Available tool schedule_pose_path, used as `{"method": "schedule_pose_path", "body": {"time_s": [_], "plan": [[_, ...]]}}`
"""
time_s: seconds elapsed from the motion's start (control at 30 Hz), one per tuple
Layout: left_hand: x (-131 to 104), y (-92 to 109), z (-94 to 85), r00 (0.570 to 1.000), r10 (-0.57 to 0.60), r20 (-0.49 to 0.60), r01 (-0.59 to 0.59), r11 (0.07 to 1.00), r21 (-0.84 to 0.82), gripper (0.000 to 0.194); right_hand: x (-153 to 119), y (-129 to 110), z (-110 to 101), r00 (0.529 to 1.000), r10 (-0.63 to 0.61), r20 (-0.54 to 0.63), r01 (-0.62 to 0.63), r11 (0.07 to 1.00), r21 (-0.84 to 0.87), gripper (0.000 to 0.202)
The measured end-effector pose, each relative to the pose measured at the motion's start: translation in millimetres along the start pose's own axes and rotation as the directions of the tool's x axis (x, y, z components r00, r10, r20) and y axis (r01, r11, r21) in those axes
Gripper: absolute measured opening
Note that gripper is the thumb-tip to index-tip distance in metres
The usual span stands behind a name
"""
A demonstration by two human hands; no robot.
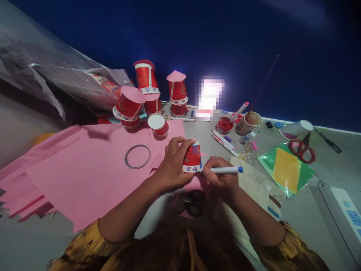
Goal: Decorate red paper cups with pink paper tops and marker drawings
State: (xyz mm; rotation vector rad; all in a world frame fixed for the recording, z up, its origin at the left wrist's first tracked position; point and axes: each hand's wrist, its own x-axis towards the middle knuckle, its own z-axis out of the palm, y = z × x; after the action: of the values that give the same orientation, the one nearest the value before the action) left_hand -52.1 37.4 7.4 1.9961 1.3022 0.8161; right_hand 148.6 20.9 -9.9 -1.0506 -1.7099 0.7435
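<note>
My left hand (175, 160) is wrapped round a red paper cup (192, 158) with a white band at its lower edge and blue lines drawn on its side. In my right hand (221, 177) is a white marker (227, 170), pinched near its tip, its blue end pointing right. The marker's tip is at the lower right edge of the cup. Pink paper (93, 165) lies spread to the left, with a grey ring (138, 156) on it. Below my hands is a dark pair of scissors (194, 203), partly in shadow.
Stacked red cups (146, 79) with pink tops stand behind, beside an upside-down cup (159, 126). A bright pixelated patch (210, 98) is at back centre. Rightward are loose markers (224, 142), a stick-holding cup (248, 124), red-handled scissors (302, 150) on a green packet (270, 162), and a power strip (348, 207).
</note>
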Motion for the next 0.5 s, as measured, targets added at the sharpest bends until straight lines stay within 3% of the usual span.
{"method": "schedule_pose_path", "body": {"time_s": [0.2,0.37,0.5], "plan": [[1.3,-2.3,-1.5,1.0,0.014,-0.003,-0.014,1.0,-0.026,0.083,0.2,1.5,-3.5,0.986,0.112,-0.122,-0.094,0.985,0.143,0.014],[1.3,-4.6,-0.8,1.0,0.027,-0.001,-0.027,1.0,0.015,0.088,-0.5,5.5,-4.9,0.963,0.248,-0.108,-0.21,0.937,0.28,0.021],[1.1,-9.4,1.0,0.999,0.055,0.0,-0.054,0.993,0.107,0.107,-1.5,5.7,-3.4,0.963,0.249,-0.106,-0.21,0.934,0.29,0.023]]}}
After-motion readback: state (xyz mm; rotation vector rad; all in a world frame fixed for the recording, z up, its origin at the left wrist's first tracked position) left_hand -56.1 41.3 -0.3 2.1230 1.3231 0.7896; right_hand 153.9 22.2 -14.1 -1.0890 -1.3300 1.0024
